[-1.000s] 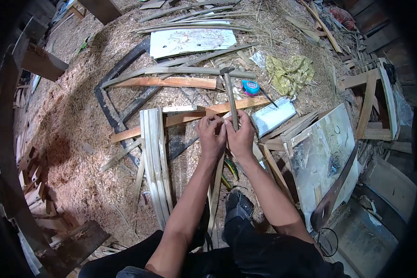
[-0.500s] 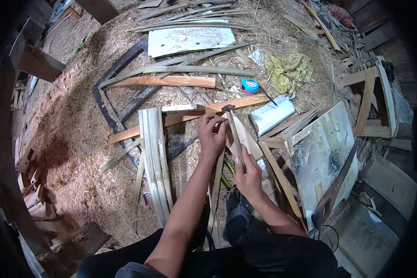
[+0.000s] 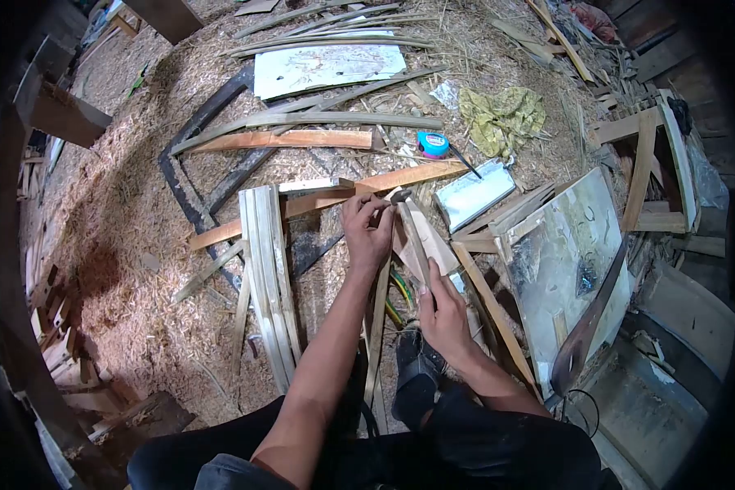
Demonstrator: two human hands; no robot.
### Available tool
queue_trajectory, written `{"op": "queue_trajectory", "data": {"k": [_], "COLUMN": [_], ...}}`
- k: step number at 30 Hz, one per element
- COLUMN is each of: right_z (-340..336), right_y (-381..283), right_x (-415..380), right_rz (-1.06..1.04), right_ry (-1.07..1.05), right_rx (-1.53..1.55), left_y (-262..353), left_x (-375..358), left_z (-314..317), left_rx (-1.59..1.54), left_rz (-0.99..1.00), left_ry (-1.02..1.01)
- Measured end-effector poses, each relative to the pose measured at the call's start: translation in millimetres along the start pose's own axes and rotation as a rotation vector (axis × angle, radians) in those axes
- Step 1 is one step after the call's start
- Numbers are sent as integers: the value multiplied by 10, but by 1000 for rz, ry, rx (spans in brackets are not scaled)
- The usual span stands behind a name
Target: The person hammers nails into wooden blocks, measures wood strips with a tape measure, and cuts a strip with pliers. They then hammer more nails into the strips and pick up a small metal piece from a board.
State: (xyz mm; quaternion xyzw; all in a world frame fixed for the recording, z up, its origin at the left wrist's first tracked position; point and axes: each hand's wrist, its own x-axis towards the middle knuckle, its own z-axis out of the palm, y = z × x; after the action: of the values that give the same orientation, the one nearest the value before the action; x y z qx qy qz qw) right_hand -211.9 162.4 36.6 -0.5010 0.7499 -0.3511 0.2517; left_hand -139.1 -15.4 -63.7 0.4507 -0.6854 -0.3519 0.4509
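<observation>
My right hand (image 3: 443, 320) is closed around the wooden handle of a hammer (image 3: 414, 237). The hammer's dark head lies just beyond the fingertips of my left hand (image 3: 367, 233). Those left fingers are pinched together at the end of a wooden piece, and whatever is between them is too small to make out. Beneath the hammer is a pale flat board (image 3: 423, 237). To the left of my left hand stands a bundle of grooved wooden strips (image 3: 263, 269). A reddish plank (image 3: 318, 204) crosses behind both hands.
A blue tape measure (image 3: 433, 144), a white box-shaped piece (image 3: 475, 196) and a yellowish cloth (image 3: 502, 120) lie farther off. At right, a handsaw (image 3: 584, 339) leans against a stained panel (image 3: 567, 253). A dark frame (image 3: 180, 175) and a white board (image 3: 331, 67) rest on the shavings.
The view has shifted slightly. The hammer head has moved a little toward me, closer to my left fingertips. My left hand keeps its pinch in the same place.
</observation>
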Motion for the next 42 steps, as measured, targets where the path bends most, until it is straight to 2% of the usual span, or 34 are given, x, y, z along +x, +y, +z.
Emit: {"op": "queue_trajectory", "data": {"k": [2, 8, 11, 18, 21, 26, 29, 35, 38, 42], "right_z": [-44, -41, -77, -8, 6, 14, -32, 7, -22, 6], "right_y": [-38, 69, -28, 46, 63, 93, 42, 98, 39, 80], "right_x": [27, 7, 30, 32, 22, 1, 10, -33, -20, -24], "right_rz": [-60, -25, -63, 20, 6, -7, 89, 24, 101, 74], "right_ry": [54, -11, 51, 33, 46, 53, -8, 11, -17, 21], "right_rx": [14, -24, 28, 39, 51, 57, 89, 60, 93, 91], "left_y": [6, -13, 0, 53, 23, 12, 18, 14, 26, 10], "left_x": [8, -6, 2, 1, 3, -31, -27, -11, -6, -21], "left_z": [4, 1, -13, -8, -12, -12, -23, -41, -51, -72], "left_rx": [-5, 18, 24, 44, 75, 52, 92, 93, 131, 201], "left_rz": [-10, -4, -3, -24, 50, 40, 86, 145, 206, 246], "left_ry": [-4, -19, -36, -36, -25, -40, -33, -44, -43, -85]}}
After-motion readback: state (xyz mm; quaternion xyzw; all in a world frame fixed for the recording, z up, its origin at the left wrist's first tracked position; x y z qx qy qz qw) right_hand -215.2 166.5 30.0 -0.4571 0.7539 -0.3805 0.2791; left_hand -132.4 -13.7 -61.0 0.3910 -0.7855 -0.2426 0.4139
